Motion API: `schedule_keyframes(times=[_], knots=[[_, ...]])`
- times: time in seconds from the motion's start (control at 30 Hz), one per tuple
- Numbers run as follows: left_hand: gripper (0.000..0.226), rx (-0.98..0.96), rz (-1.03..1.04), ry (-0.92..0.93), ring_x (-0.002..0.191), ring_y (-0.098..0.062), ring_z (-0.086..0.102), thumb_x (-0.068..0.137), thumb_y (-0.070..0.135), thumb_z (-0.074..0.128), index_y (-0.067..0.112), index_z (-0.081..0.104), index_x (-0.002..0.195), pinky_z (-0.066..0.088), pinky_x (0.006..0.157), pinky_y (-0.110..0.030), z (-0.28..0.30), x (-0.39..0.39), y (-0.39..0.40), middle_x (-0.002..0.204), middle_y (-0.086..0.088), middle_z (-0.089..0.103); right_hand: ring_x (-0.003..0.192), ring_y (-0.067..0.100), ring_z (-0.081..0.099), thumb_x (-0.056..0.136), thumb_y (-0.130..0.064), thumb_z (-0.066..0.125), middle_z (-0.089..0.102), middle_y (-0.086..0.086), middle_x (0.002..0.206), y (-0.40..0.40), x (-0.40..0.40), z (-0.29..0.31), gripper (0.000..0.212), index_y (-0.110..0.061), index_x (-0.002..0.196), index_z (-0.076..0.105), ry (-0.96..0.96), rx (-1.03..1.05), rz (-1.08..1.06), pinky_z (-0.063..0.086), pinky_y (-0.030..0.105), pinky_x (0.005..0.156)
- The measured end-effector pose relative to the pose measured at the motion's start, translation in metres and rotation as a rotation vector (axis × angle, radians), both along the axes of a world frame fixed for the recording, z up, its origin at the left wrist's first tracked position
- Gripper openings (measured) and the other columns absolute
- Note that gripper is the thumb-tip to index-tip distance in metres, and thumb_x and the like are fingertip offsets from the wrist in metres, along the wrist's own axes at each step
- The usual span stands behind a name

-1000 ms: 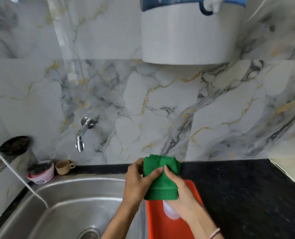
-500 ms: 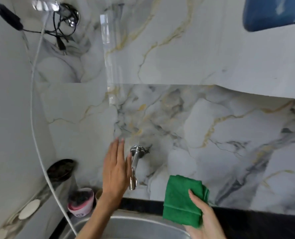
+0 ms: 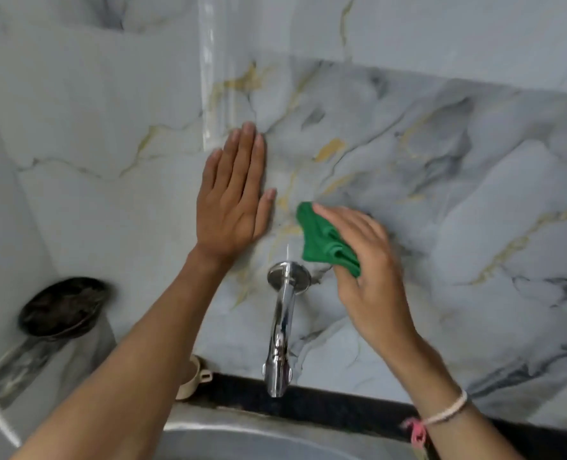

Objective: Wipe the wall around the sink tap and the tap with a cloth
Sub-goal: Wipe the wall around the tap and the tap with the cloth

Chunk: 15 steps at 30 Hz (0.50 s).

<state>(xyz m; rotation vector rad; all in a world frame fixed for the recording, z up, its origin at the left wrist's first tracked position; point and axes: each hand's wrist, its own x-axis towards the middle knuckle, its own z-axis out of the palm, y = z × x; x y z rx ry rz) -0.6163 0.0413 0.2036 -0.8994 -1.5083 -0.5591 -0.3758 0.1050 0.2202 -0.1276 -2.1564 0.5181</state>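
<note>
The right hand (image 3: 368, 277), which a moment ago held the green cloth (image 3: 325, 242) low, now presses it to the wall (image 3: 441, 194) beside the tap (image 3: 280, 327), fingers pinching it; left hand (image 3: 234, 200) flat, fingers together. Wiping begins.

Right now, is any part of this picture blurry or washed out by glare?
In the head view, the right hand and the green cloth it presses to the marble wall are smeared by motion; the left hand, flat on the wall, is sharper. A bright vertical streak of glare runs down the tiles, the chrome tap shows highlights, and the wide lens bends the tile joints.
</note>
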Motion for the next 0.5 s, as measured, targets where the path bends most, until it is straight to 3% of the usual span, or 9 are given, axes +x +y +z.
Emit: schedule_keyframes(times=[0.1, 0.2, 0.33, 0.5], knots=[[0.066, 0.039, -0.001, -0.016, 0.161, -0.019, 0.009, 0.106, 0.035, 0.03, 0.01, 0.01, 0.164, 0.009, 0.134, -0.037, -0.003, 0.001, 0.001, 0.172, -0.011, 0.023, 0.132, 0.026, 0.055, 0.071, 0.012, 0.053, 0.069, 0.004, 0.138, 0.004, -0.02, -0.006, 0.073, -0.012, 0.139, 0.065, -0.286, 0.254, 0.053, 0.04, 0.038, 0.119], [0.065, 0.068, -0.016, -0.021, 0.161, -0.019, 0.008, 0.106, 0.035, 0.029, 0.009, 0.012, 0.164, 0.01, 0.135, -0.038, -0.005, -0.001, 0.002, 0.168, -0.016, 0.031, 0.135, 0.027, 0.055, 0.073, 0.015, 0.055, 0.068, 0.003, 0.141, 0.006, -0.029, -0.024, 0.072, -0.012, 0.139, 0.065, -0.437, 0.357, 0.088, 0.036, 0.044, 0.122], [0.065, 0.093, 0.005, -0.043, 0.162, -0.019, 0.003, 0.107, 0.035, 0.026, 0.009, 0.01, 0.164, 0.007, 0.135, -0.038, -0.023, -0.002, 0.002, 0.168, -0.019, 0.029, 0.145, 0.018, 0.046, 0.075, 0.008, 0.062, 0.063, -0.001, 0.148, 0.012, -0.036, -0.038, 0.073, -0.018, 0.144, 0.06, -0.556, 0.286, 0.165, 0.011, 0.03, 0.13], [0.066, 0.073, 0.04, -0.072, 0.163, -0.024, 0.003, 0.106, 0.035, 0.025, 0.007, 0.011, 0.164, 0.007, 0.135, -0.041, -0.075, -0.002, -0.005, 0.168, -0.02, 0.028, 0.143, 0.011, 0.045, 0.076, -0.002, 0.06, 0.065, -0.001, 0.145, 0.014, -0.036, -0.048, 0.065, -0.014, 0.14, 0.063, -0.467, 0.134, 0.219, 0.008, 0.021, 0.129]])
